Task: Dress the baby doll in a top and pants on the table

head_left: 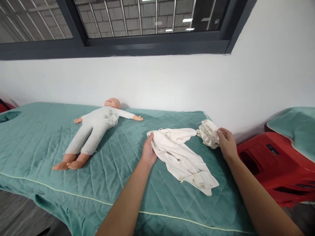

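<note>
A white baby garment (pixel 180 157) with a small print near its lower end lies spread on the green quilted cover. My left hand (pixel 149 152) grips the garment's left edge, thumb on top. At the far right corner of the cover sits a crumpled cream cloth bundle (pixel 208 133) with ruffled folds. My right hand (pixel 226 144) pinches the right side of this bundle. The bundle lies against or very near the garment's upper right tip; whether they touch, I cannot tell. To the left, a baby doll (pixel 97 127) in a pale bodysuit lies on its back, arms spread.
The green quilted cover (pixel 123 190) drapes over a bed-like surface along a white wall (pixel 157 82). Above is a dark-framed window (pixel 147 46) with metal bars. On the right stands a red plastic chair or stool (pixel 278 164) with a green cushion (pixel 295 127) above it.
</note>
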Available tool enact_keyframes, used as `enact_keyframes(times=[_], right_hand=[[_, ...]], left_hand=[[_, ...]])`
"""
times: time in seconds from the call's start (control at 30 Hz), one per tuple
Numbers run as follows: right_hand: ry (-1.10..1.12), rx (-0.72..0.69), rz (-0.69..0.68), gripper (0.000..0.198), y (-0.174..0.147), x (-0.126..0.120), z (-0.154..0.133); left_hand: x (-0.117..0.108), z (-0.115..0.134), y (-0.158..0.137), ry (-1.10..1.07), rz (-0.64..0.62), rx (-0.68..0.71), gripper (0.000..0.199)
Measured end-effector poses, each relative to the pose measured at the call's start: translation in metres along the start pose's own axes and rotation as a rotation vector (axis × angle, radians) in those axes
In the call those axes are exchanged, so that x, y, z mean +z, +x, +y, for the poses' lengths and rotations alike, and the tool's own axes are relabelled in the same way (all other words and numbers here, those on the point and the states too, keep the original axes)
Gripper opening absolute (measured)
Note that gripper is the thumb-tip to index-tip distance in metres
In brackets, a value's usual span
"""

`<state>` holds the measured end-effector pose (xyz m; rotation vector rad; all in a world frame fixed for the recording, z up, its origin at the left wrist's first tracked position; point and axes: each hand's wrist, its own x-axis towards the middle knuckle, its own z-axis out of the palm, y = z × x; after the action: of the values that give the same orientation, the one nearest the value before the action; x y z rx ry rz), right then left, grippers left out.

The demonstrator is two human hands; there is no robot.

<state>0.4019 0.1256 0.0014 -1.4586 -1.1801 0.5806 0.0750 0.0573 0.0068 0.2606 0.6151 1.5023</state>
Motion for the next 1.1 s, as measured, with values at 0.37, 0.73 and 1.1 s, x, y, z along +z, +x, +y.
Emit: enact_keyframes(times=[0.37, 0.73, 1.1], right_hand=[[-0.104, 0.019, -0.084, 0.059, 0.0, 0.001, -0.002], [-0.038, -0.008, 0.177, 0.053, -0.032, -0.009, -0.019], [-0.206, -0.783, -0.691, 0.049, -0.14, 0.058, -0.15]], left_hand=[[-0.003, -0.001, 0.002, 0.004, -0.008, 0.009, 0.032], [0.004, -0.001, -0.001, 0.008, 0.014, 0.028, 0.028], [0.016, 0.022, -0.064, 0.913, -0.156, 0.372, 0.012]])
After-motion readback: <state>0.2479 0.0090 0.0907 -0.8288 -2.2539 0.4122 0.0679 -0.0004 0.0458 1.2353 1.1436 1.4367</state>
